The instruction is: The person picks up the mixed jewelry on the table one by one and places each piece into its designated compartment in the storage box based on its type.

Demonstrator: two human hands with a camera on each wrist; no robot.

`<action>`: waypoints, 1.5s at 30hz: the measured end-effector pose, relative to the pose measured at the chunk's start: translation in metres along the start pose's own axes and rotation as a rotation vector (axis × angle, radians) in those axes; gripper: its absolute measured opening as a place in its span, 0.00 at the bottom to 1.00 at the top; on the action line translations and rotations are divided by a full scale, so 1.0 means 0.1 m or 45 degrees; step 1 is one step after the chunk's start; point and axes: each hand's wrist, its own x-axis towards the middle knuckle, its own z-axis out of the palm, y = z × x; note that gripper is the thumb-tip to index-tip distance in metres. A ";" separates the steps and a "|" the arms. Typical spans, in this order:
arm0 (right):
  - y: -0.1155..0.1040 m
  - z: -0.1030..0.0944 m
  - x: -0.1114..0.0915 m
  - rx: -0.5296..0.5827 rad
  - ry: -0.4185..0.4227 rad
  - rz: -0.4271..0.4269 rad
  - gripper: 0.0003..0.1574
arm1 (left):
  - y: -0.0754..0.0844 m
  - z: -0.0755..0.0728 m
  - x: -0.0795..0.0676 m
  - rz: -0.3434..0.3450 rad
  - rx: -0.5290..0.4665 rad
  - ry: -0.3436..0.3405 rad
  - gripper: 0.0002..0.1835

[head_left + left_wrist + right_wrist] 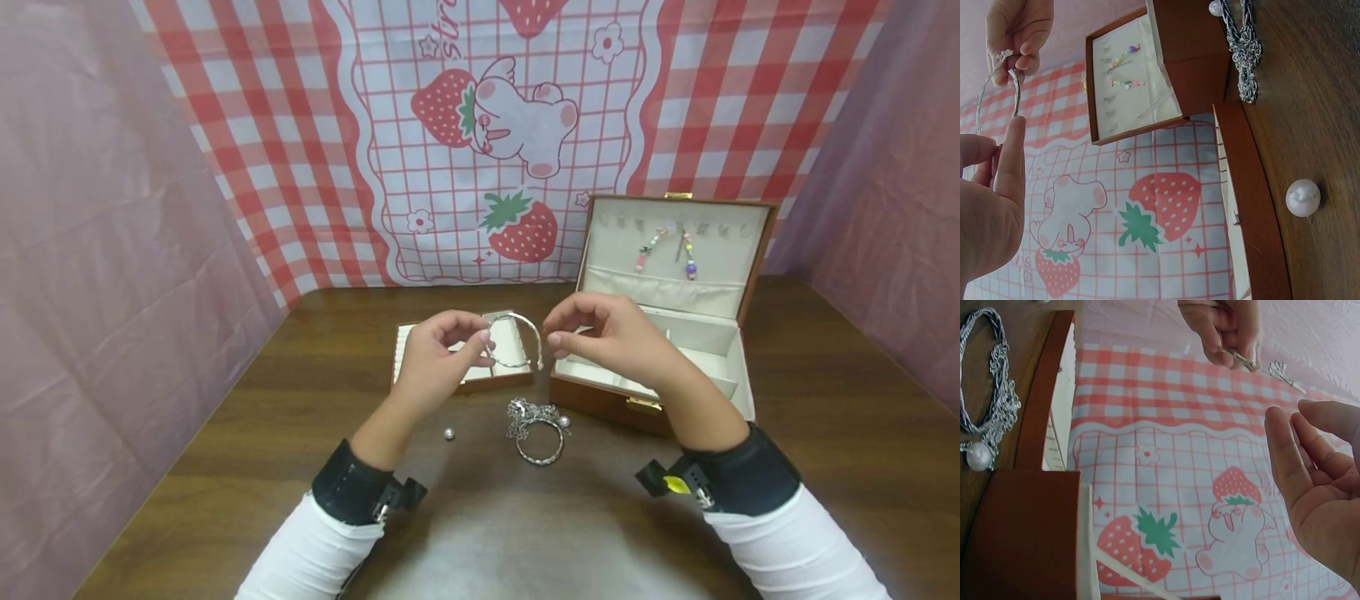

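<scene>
My left hand (pixel 438 358) pinches a thin silver bangle (pixel 537 335) between thumb and fingers, raised over the small tray. The bangle is an open hoop with a gap between its ends. Just right of it is my right hand (pixel 618 337), its fingers loosely bent and the thumb apart from them. In the right wrist view a small space shows between those fingertips (pixel 1275 412) and the bangle. On the table below lie tangled silver chains (pixel 521 417) against a silver ring-shaped bracelet (pixel 542 462). A loose pearl (pixel 449 433) sits to their left.
A brown jewelry box (pixel 600 406) stands at the right with its lid (pixel 678 287) raised. Beaded strands (pixel 689 258) hang inside the lid. A brown-sided tray (pixel 498 383) with pale lining lies left of the box. A strawberry-print cloth (pixel 525 167) hangs behind.
</scene>
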 end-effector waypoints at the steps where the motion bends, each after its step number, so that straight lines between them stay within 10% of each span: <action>1: 0.00 -0.02 -0.01 -0.002 0.008 0.012 0.07 | 0.01 0.00 0.00 -0.003 -0.007 -0.002 0.05; 26: 0.37 -0.80 -0.40 -0.271 0.157 0.209 0.12 | 0.13 0.32 0.18 -0.081 -0.010 -0.141 0.07; 34: 0.62 -1.20 -0.61 -0.377 0.259 0.359 0.19 | 0.13 0.48 0.42 -0.066 0.146 -0.248 0.07; 45: 0.94 -1.62 -0.83 -0.478 0.271 0.680 0.31 | 0.14 0.89 0.89 -0.193 0.060 -0.347 0.06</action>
